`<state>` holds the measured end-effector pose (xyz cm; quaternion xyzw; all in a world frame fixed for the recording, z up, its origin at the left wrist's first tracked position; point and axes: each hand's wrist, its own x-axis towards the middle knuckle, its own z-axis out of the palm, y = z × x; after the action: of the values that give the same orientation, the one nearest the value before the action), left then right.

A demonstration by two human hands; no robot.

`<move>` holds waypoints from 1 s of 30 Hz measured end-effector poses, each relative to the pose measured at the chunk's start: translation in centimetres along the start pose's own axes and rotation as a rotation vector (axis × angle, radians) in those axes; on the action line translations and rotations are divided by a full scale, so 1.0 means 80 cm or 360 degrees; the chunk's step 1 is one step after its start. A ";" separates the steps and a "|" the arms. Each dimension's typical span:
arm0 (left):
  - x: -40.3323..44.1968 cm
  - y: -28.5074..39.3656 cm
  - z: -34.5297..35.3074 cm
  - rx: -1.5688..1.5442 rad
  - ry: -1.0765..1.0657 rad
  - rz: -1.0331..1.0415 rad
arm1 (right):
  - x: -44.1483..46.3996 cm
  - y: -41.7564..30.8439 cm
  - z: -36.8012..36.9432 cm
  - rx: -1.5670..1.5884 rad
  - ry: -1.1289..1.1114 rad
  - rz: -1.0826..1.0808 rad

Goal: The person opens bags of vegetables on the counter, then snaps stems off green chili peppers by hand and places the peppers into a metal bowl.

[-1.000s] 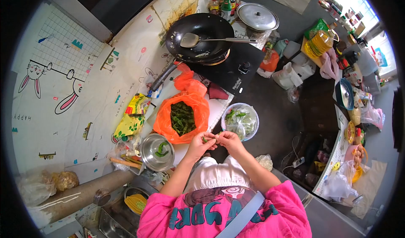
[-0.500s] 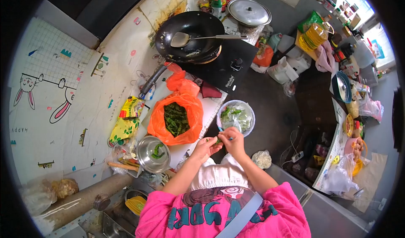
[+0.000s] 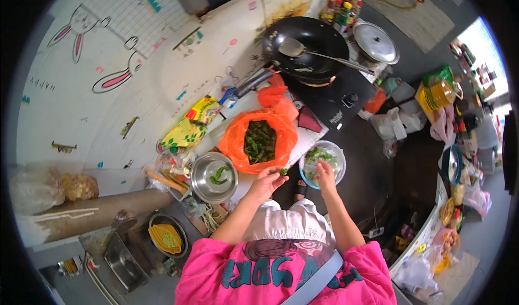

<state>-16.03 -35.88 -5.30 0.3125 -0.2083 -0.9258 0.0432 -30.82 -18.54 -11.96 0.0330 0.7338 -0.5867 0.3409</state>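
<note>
My left hand (image 3: pixel 266 185) pinches a small green pepper (image 3: pixel 283 171) just below the orange bag (image 3: pixel 230 145), which holds dark green peppers or leaves (image 3: pixel 260 142). Over the near side of the lined bin (image 3: pixel 340 170), my right hand (image 3: pixel 326 177) has its fingers together; whatever they hold, if anything, is too small to make out. Green scraps (image 3: pixel 323 155) lie inside the bin. To the left, a steel bowl (image 3: pixel 198 179) contains green peppers (image 3: pixel 219 175).
A black wok (image 3: pixel 319 35) with a spatula (image 3: pixel 346 62) stands on the cooktop (image 3: pixel 354 91) at the back. Yellow packets (image 3: pixel 186 132) lie left of the bag. A sink (image 3: pixel 125 262) is at lower left; oil (image 3: pixel 439 95) stands at right.
My hands have come apart: the left stays near the orange bag with the pepper, the right has moved over the bin. The whole view has shifted and turned.
</note>
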 end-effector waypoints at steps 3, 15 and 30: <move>-0.011 0.003 -0.051 0.0474 0.0346 0.0381 | -0.024 -0.025 0.051 -0.0095 -0.0491 -0.0041; -0.083 0.085 -0.119 0.2985 0.1708 0.1317 | -0.049 -0.041 0.128 -0.0908 -0.0767 -0.0794; 0.110 0.107 -0.096 0.3527 0.0105 0.1440 | -0.013 -0.069 0.176 -0.1974 -0.0454 -0.1550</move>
<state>-18.94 -48.24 -12.21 0.1017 -0.9825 -0.1351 0.0775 -26.01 -32.36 -7.90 -0.5618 0.8076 -0.1532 0.0933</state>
